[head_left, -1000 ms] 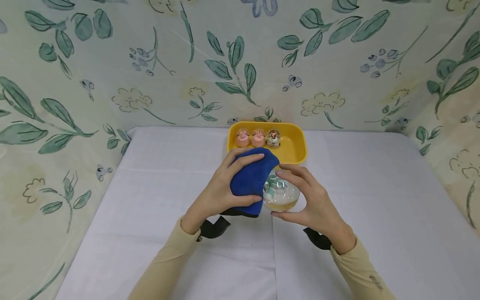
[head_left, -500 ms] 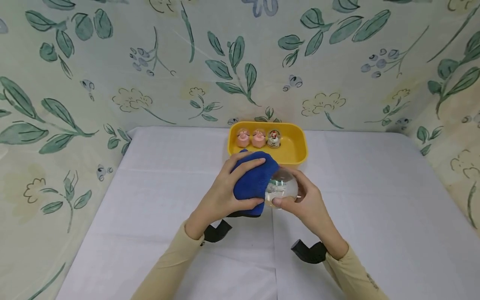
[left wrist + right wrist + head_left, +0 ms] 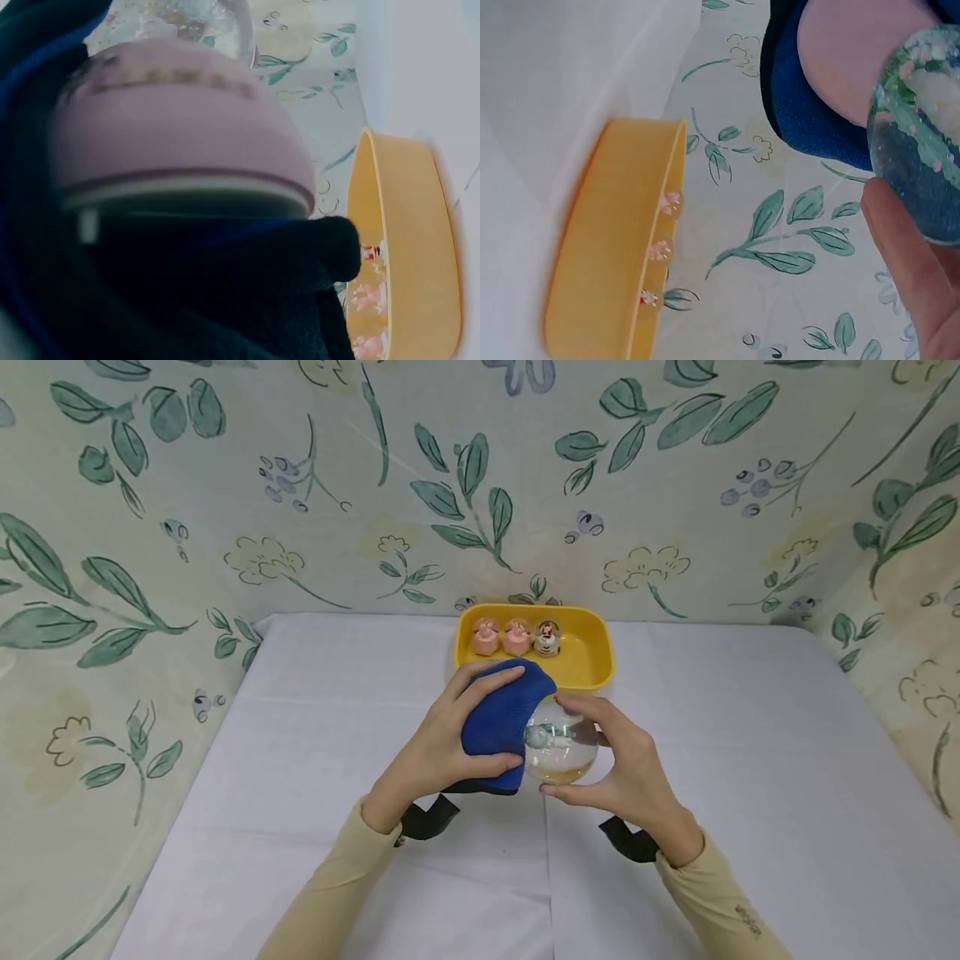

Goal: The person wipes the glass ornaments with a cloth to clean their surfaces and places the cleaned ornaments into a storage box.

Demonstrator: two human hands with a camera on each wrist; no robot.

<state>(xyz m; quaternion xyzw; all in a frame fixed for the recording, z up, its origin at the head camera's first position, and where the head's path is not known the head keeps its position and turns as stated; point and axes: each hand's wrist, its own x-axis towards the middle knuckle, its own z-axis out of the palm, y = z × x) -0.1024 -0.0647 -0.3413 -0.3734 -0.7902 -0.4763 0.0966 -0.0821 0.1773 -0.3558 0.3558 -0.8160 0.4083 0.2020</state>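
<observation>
A snow globe with a clear glass ball (image 3: 558,747) is held sideways between both hands above the table. Green, white and pink decorations show inside the glass, and its pink base (image 3: 187,127) sits within a blue cloth (image 3: 501,714). My left hand (image 3: 435,747) grips the cloth around the base, thumb at the near side and fingers over the far side. My right hand (image 3: 630,764) holds the glass ball from the right, with the thumb under its lower edge and fingers over the top. The cloth edge meets the ball in the head view.
A yellow tray (image 3: 596,672) stands behind the hands, at the back of the white-covered table (image 3: 337,735). Along its left side are two small pink snow globes (image 3: 486,637) and one white and red one (image 3: 547,638). A floral curtain (image 3: 480,485) hangs behind.
My right hand turned on the glass, its thumb coming up in front, then returned to thumb below and fingers above. The left hand shifted slightly right and back, still holding the cloth.
</observation>
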